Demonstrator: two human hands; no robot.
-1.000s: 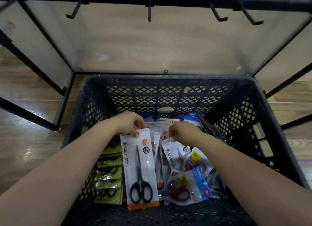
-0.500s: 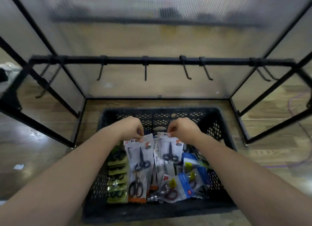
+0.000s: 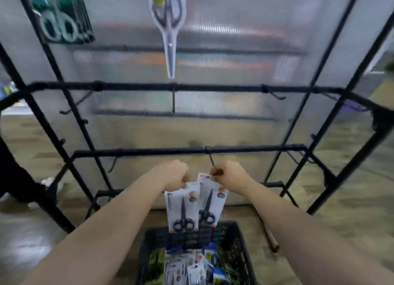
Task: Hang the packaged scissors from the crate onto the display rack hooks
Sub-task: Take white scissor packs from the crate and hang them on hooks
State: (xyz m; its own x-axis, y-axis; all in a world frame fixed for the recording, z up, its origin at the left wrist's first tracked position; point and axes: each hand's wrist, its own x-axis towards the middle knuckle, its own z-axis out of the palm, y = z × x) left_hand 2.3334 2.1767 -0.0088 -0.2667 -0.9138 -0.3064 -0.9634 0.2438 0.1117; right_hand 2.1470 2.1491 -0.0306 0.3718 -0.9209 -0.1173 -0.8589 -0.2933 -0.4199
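My left hand (image 3: 172, 175) grips the top of a white pack of black scissors (image 3: 181, 212) that hangs below it. My right hand (image 3: 229, 176) pinches the top of a second white pack of black scissors (image 3: 210, 201), its upper edge right at the tip of a black hook (image 3: 211, 160) on the lower bar of the display rack (image 3: 191, 151). Both packs hang above the black crate (image 3: 232, 233), which holds several more scissor packs (image 3: 187, 269). The view is blurred by motion.
Higher on the rack hang a clear pack of scissors (image 3: 169, 22) and a green pack (image 3: 61, 18). The middle bar (image 3: 170, 86) carries bare hooks (image 3: 275, 94). A frosted panel backs the rack. Wooden floor lies all around; a dark shape (image 3: 12, 176) stands at left.
Both hands have lifted a scissor pack each out of the crate up to the lower rack bar. The camera has tilted upward, revealing the upper rack and hanging packs.
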